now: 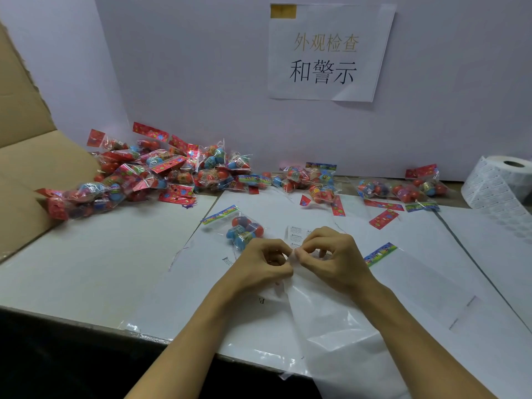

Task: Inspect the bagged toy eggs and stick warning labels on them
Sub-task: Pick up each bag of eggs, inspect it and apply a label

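My left hand [263, 264] and my right hand [331, 254] meet at the table's middle, fingertips pinching a small white strip of warning labels [296, 236] between them. Part of the strip shows above my right fingers. One bag of toy eggs [243, 230], with red and blue eggs and a colourful header card, lies just beyond my left hand. A large heap of bagged eggs [149, 174] sits at the back left. More bags [403, 191] are scattered along the back right.
A roll of white labels [501, 182] stands at the far right. A cardboard box flap [26, 156] rises on the left. Clear plastic bags [331, 326] cover the white table [86, 269] under my forearms. A paper sign [328, 53] hangs on the wall.
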`<state>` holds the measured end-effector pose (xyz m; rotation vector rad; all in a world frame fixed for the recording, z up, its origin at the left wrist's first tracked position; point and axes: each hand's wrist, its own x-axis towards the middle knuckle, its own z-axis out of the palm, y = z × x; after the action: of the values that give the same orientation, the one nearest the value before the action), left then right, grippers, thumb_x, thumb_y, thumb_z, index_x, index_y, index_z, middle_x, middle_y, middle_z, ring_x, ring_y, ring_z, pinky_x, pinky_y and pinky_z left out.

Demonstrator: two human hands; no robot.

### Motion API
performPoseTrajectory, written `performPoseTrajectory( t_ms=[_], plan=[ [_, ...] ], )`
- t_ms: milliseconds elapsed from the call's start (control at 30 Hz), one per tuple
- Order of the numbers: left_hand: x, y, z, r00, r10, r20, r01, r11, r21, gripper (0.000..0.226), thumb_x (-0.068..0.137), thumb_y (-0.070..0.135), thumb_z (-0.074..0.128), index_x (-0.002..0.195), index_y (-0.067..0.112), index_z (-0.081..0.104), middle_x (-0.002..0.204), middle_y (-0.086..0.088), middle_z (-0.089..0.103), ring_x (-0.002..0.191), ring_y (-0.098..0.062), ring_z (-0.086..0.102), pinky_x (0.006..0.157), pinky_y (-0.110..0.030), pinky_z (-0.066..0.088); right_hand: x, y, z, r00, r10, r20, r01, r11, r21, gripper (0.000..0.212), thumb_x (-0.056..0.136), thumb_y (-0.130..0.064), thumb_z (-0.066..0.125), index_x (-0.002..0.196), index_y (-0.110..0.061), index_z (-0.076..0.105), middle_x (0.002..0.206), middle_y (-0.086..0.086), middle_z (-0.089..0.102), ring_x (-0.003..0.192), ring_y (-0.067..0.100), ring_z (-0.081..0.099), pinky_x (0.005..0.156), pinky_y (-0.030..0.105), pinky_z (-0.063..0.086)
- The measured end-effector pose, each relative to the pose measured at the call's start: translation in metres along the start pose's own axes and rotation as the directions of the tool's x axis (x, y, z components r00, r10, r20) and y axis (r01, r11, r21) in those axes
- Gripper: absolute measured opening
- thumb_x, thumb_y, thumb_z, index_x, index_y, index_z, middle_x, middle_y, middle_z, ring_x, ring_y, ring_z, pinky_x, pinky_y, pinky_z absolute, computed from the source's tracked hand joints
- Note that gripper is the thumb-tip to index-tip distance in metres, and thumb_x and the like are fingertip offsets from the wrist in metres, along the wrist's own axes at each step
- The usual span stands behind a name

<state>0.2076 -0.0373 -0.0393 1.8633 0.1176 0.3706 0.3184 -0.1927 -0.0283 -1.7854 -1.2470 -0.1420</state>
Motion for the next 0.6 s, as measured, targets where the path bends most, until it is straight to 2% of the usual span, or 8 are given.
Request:
performPoseTrajectory(
  t_ms=[67, 133, 200, 267, 300, 367, 433, 600],
  plan=[
    [-0.001, 0.000, 0.000, 1.000, -0.013, 0.005, 0.012, 1.000, 0.017, 0.018, 0.076, 0.005, 0.063, 0.089, 0.006, 0.073, 0.074, -0.014, 0.063, 0.067, -0.016, 0.053, 0.069, -0.029, 0.048, 0.000, 0.001, 0.001, 0.996, 0.027, -0.088, -0.025, 1.000, 0.017, 0.011, 0.082, -0.004, 0.080, 0.072, -0.007, 0.076, 0.074, 0.000, 0.069, 0.070, 0.013, 0.060, 0.057, 0.031, 0.050],
    [-0.001, -0.003, -0.003, 1.000, -0.016, 0.015, 0.015, 0.999, 0.044, 0.013, 0.080, 0.000, 0.066, 0.083, 0.011, 0.071, 0.069, -0.001, 0.063, 0.063, -0.013, 0.054, 0.066, -0.025, 0.048, 0.004, 0.003, -0.001, 0.959, 0.159, -0.236, -0.138, 0.985, 0.101, 0.016, 0.086, -0.006, 0.077, 0.072, -0.013, 0.073, 0.075, -0.002, 0.068, 0.072, 0.012, 0.062, 0.057, 0.025, 0.051],
    [-0.001, -0.006, -0.004, 0.999, 0.008, 0.037, -0.012, 0.994, 0.110, 0.024, 0.084, 0.002, 0.073, 0.073, 0.022, 0.066, 0.063, 0.012, 0.061, 0.058, -0.008, 0.056, 0.061, -0.020, 0.047, 0.007, 0.006, -0.006, 0.836, 0.337, -0.433, -0.257, 0.938, 0.234, 0.022, 0.090, -0.012, 0.072, 0.073, -0.024, 0.069, 0.078, -0.007, 0.068, 0.075, 0.005, 0.064, 0.058, 0.017, 0.051],
    [-0.001, -0.006, -0.002, 0.999, 0.044, 0.022, -0.047, 0.980, 0.195, 0.026, 0.081, 0.019, 0.086, 0.069, 0.019, 0.063, 0.065, 0.006, 0.065, 0.057, -0.011, 0.056, 0.055, -0.019, 0.045, 0.009, 0.010, -0.013, 0.708, 0.408, -0.576, -0.286, 0.912, 0.295, 0.018, 0.093, -0.016, 0.070, 0.077, -0.025, 0.068, 0.079, -0.007, 0.069, 0.076, 0.006, 0.065, 0.062, 0.012, 0.048],
    [-0.001, -0.006, -0.001, 0.996, 0.083, -0.013, -0.078, 0.967, 0.244, 0.035, 0.077, 0.032, 0.090, 0.069, 0.013, 0.062, 0.068, -0.001, 0.066, 0.058, -0.014, 0.055, 0.053, -0.021, 0.043, 0.009, 0.011, -0.014, 0.686, 0.398, -0.609, -0.287, 0.917, 0.277, 0.014, 0.094, -0.017, 0.070, 0.081, -0.023, 0.069, 0.080, -0.006, 0.069, 0.078, 0.007, 0.064, 0.065, 0.014, 0.049],
    [-0.001, -0.006, -0.001, 0.979, 0.153, -0.133, -0.105, 0.944, 0.314, 0.059, 0.070, 0.055, 0.088, 0.070, 0.006, 0.056, 0.068, -0.008, 0.062, 0.056, -0.012, 0.047, 0.052, -0.027, 0.038, 0.007, 0.011, -0.013, 0.719, 0.317, -0.618, -0.261, 0.948, 0.182, 0.008, 0.094, -0.016, 0.069, 0.087, -0.018, 0.070, 0.084, -0.002, 0.069, 0.079, 0.011, 0.064, 0.066, 0.022, 0.052],
    [-0.001, -0.003, -0.004, 0.949, 0.204, -0.240, -0.120, 0.939, 0.321, 0.069, 0.069, 0.069, 0.081, 0.072, 0.006, 0.054, 0.066, -0.005, 0.056, 0.057, -0.008, 0.041, 0.053, -0.030, 0.037, 0.005, 0.007, -0.009, 0.791, 0.183, -0.584, -0.189, 0.981, 0.051, 0.004, 0.091, -0.013, 0.071, 0.088, -0.011, 0.073, 0.087, 0.001, 0.069, 0.079, 0.017, 0.064, 0.064, 0.024, 0.052],
    [-0.003, 0.004, -0.002, 0.965, 0.211, -0.154, -0.182, 0.967, 0.178, 0.052, 0.079, 0.066, 0.064, 0.098, 0.019, 0.076, 0.090, 0.008, 0.068, 0.080, -0.012, 0.060, 0.065, -0.033, 0.048, 0.002, -0.003, 0.004, 0.902, -0.085, -0.424, 0.006, 0.983, -0.184, 0.011, 0.085, -0.016, 0.078, 0.082, -0.005, 0.077, 0.082, 0.006, 0.072, 0.078, 0.014, 0.060, 0.063, 0.022, 0.048]
  ],
)
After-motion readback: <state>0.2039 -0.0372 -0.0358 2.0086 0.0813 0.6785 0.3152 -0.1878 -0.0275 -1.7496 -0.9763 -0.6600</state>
